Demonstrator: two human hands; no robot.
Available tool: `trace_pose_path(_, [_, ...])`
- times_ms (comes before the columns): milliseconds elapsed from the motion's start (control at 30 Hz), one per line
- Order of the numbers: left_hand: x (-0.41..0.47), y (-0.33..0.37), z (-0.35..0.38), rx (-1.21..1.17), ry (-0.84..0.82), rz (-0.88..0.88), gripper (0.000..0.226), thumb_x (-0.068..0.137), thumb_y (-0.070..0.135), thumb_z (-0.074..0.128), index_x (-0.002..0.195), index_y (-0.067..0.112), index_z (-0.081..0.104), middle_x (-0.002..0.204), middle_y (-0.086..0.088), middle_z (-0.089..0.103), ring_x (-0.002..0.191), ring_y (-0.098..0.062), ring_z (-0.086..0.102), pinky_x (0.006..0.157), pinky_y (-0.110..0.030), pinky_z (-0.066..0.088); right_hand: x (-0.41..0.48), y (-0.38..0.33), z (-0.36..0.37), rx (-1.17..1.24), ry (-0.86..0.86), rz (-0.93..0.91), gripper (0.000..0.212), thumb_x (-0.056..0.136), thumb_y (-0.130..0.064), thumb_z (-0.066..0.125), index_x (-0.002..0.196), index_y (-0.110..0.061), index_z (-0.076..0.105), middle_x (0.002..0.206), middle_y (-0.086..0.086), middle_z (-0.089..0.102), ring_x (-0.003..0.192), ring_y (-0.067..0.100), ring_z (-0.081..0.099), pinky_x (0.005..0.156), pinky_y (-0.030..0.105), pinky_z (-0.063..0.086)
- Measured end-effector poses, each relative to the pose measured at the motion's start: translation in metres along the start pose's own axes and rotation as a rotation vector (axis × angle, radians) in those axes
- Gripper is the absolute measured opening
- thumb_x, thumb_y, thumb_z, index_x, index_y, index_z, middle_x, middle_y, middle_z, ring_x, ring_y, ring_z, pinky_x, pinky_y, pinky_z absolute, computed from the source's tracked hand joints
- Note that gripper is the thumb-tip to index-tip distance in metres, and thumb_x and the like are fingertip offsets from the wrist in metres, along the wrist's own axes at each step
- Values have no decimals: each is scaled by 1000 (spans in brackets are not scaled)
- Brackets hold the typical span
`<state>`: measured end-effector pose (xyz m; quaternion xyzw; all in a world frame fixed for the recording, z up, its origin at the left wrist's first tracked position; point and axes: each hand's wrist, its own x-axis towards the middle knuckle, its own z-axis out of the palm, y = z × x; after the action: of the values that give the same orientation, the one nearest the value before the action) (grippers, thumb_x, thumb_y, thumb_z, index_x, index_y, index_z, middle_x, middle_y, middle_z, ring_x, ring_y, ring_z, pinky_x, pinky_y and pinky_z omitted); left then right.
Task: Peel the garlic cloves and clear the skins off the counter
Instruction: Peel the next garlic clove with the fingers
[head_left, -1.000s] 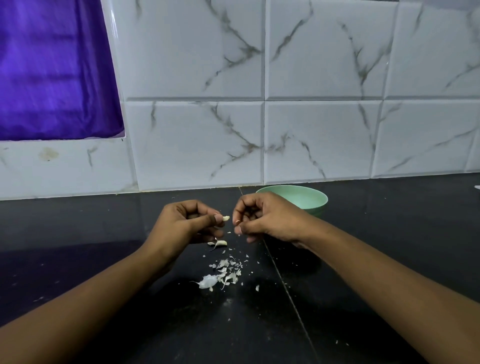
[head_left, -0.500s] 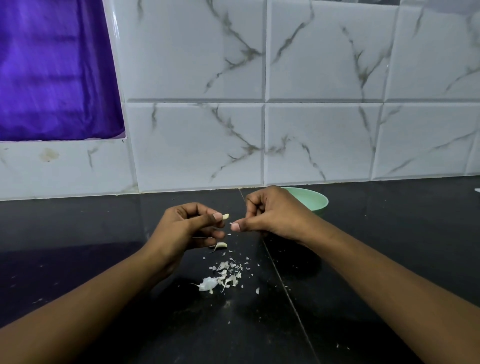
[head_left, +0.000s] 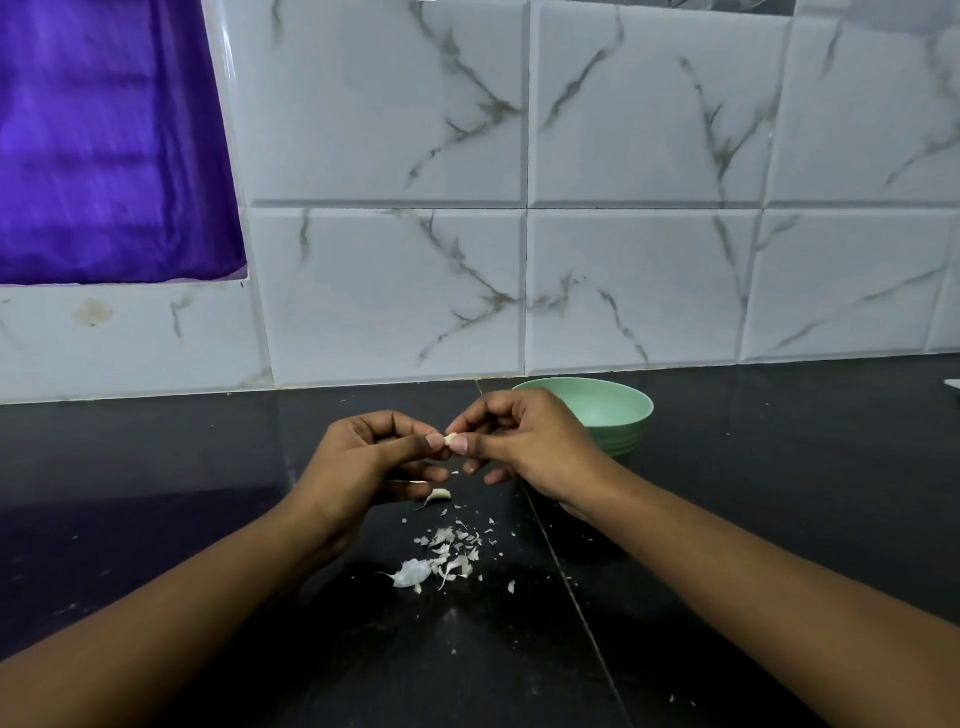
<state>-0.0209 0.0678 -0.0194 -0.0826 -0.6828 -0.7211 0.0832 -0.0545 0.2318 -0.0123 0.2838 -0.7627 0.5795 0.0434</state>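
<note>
Above the black counter (head_left: 156, 467), my left hand (head_left: 363, 462) pinches a small pale garlic clove (head_left: 450, 439) between thumb and fingers. My right hand (head_left: 524, 441) meets it from the right, its thumb and forefinger pinching the same clove's tip. Most of the clove is hidden by the fingers. Below the hands a scatter of white garlic skins (head_left: 447, 558) lies on the counter, and a curved pale piece (head_left: 439, 495) lies just under my left fingers.
A mint-green bowl (head_left: 618, 410) stands behind my right hand near the marble-tiled wall (head_left: 623, 260). A purple curtain (head_left: 104, 145) hangs at the upper left. A seam in the counter runs down from under my right hand.
My right hand has closed the gap to my left hand and now pinches the clove. The left hand has hardly moved.
</note>
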Motion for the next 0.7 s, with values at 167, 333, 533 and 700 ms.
trace_pose_path(167, [1, 0, -3, 135, -25, 49, 5, 84, 4, 65, 79, 4, 64, 72, -11, 70, 56, -18, 68, 50, -23, 54, 1, 2, 0, 0, 6, 3, 12, 82, -9, 72, 77, -20, 68, 65, 0, 66, 62, 9, 63, 52, 20, 48])
trace_pose_path(333, [-2, 1, -3, 378, -81, 151, 14, 79, 21, 71, 84, 8, 69, 73, -9, 72, 65, -21, 72, 56, -26, 56, 1, 0, -3, 35, -26, 21, 15, 82, -3, 69, 77, -17, 67, 66, -1, 68, 60, 7, 63, 52, 17, 49])
trace_pose_path(533, [-2, 3, -2, 362, -68, 120, 8, 84, 10, 67, 83, 3, 70, 75, -10, 73, 63, -22, 71, 61, -32, 57, 1, 0, -3, -40, -34, -38, 16, 83, -4, 69, 78, -19, 69, 72, 4, 69, 69, 13, 65, 59, 19, 50])
trace_pose_path(700, [-2, 3, -1, 207, -58, -3, 13, 86, 13, 63, 86, 4, 72, 82, -8, 75, 67, -22, 71, 58, -26, 54, 2, -1, -4, -69, -21, -55, 19, 85, -3, 66, 82, -22, 71, 77, -4, 69, 76, 7, 66, 61, 20, 52])
